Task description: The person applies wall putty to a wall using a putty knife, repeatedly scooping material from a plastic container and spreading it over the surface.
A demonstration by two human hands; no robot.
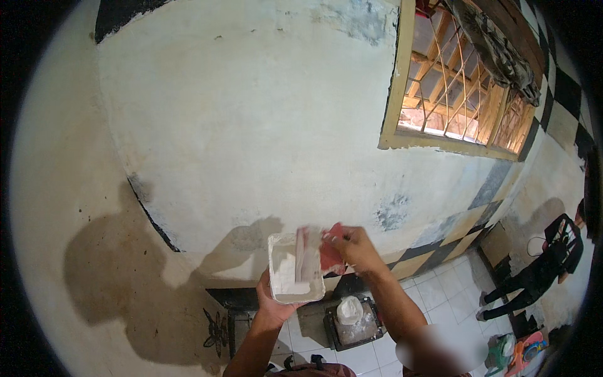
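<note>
My left hand [275, 303] holds up a small rectangular foil tray [286, 294] from below; white putty lies inside it. My right hand [357, 249] grips a flat scraper with a red handle [330, 251], and its blade [307, 254] rests over the tray's putty. Both hands are raised in front of a pale plastered wall [251, 125], close to its lower part.
A yellow-framed window with a metal grille [458, 94] sits in the wall at upper right. Below my hands, a dark tub with a white bag of powder [352, 320] stands on the white tiled floor. A person in black [546, 264] is at the right. Colourful items [518, 352] lie at bottom right.
</note>
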